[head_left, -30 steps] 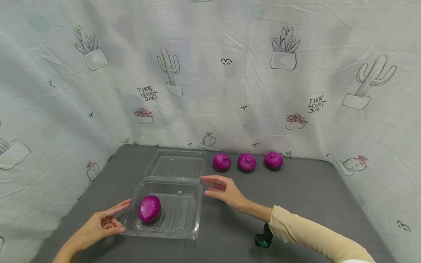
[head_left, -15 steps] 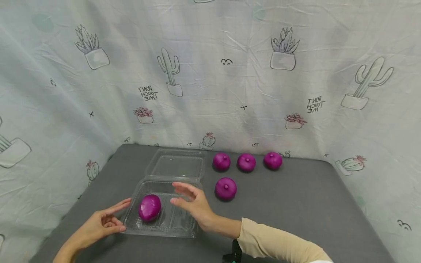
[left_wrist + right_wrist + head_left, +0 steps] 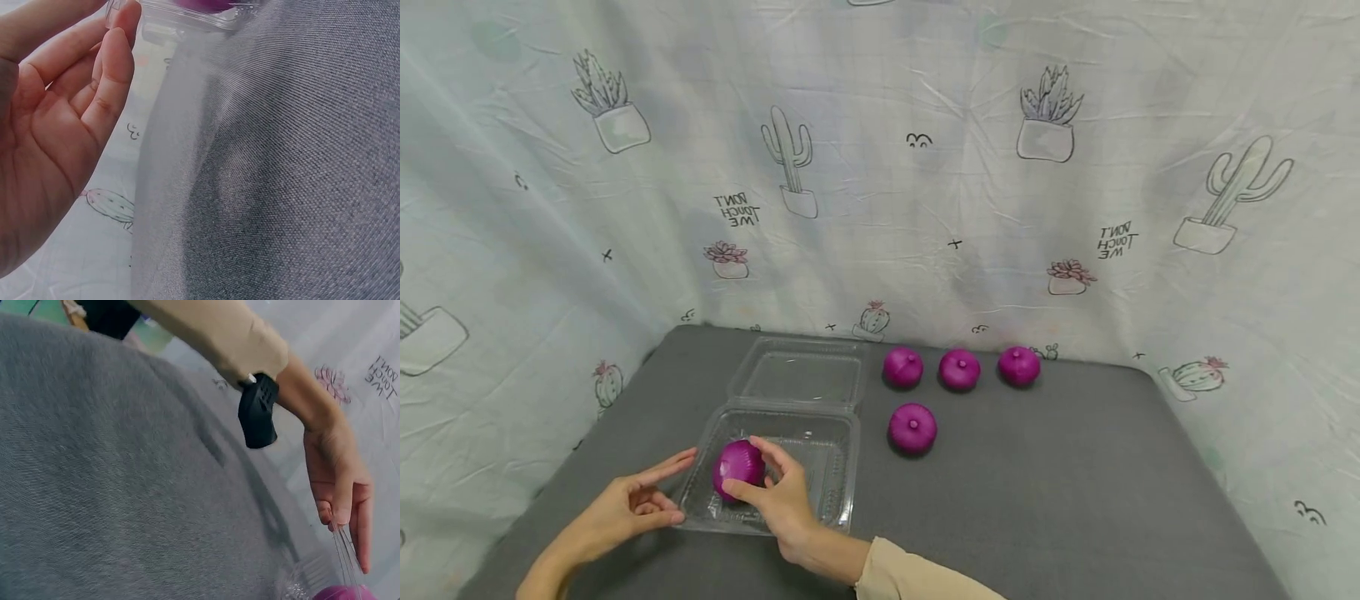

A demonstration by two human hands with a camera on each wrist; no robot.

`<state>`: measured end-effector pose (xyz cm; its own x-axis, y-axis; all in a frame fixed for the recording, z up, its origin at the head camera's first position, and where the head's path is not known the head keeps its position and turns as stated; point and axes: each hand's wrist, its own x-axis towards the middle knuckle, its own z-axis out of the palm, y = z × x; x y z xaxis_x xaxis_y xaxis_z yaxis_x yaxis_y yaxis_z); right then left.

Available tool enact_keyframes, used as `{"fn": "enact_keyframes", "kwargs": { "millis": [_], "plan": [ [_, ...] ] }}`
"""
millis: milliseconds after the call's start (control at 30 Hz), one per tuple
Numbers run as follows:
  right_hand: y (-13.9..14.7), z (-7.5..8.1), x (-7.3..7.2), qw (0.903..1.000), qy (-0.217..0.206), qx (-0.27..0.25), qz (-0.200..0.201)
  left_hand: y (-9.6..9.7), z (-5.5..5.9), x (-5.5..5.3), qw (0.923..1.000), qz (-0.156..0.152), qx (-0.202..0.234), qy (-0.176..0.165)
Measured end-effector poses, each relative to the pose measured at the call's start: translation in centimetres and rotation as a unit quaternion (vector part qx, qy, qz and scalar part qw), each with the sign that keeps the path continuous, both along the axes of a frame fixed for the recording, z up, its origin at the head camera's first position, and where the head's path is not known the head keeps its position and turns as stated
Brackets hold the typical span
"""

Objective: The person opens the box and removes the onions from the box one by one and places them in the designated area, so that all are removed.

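A clear plastic clamshell container (image 3: 823, 471) lies with its lid (image 3: 801, 379) folded back behind it. Inside its left half a purple onion (image 3: 736, 467) rests tipped over, with its top facing left. My right hand (image 3: 786, 504) reaches in from the right, thumb at the onion's front and fingers at its back right side, gripping it. At the container's front left corner my left hand (image 3: 625, 508) pinches the rim, its index finger stretched along the left side. The right wrist view shows that left hand (image 3: 340, 469) with its thumb on the clear rim.
Three purple onions, a left one (image 3: 902, 367), a middle one (image 3: 959, 369) and a right one (image 3: 1018, 367), stand along the back edge of the grey table (image 3: 1037, 492). Another onion (image 3: 913, 429) sits right of the container. A cactus-print curtain (image 3: 880, 167) hangs behind.
My right hand has moved left from beside the onion near the container's right edge, over the tray, to the onion inside. My left hand has stayed at the rim.
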<state>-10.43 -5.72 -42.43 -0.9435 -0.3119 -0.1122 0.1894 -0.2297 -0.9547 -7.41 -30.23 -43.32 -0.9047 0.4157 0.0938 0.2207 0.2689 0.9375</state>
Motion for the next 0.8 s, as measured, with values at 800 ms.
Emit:
{"fn": "enact_keyframes", "kwargs": {
  "millis": [800],
  "plan": [
    [-2.0, -2.2, -2.1, 0.9967, -0.020, 0.069, 0.039, -0.1, -0.2, 0.0, 0.9997, -0.007, 0.021, -0.005]
  ]
}}
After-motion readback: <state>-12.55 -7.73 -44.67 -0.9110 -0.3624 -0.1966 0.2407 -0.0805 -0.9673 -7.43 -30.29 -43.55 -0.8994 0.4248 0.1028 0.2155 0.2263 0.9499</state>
